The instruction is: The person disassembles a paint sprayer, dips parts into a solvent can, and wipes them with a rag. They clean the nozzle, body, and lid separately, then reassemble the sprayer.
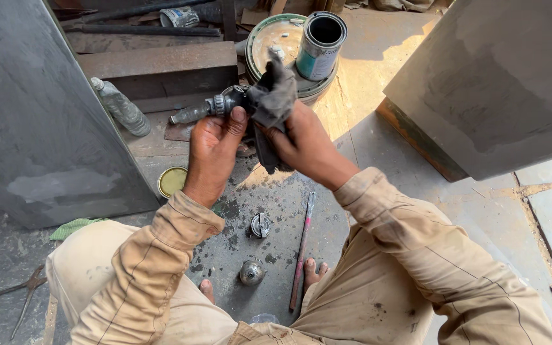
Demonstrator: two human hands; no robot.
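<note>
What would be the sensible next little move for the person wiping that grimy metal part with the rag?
Probably turn the spray gun a little in the left hand so the right hand can rub the dark rag over a fresh side: the rag covers only the body's end, and the nozzle still looks grimy.

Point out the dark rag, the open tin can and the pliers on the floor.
dark rag (275,96), head view, on the bunched cloth above the right hand.
open tin can (319,51), head view, on its labelled side wall.
pliers (28,289), head view, near the pivot where the handles cross.
</note>
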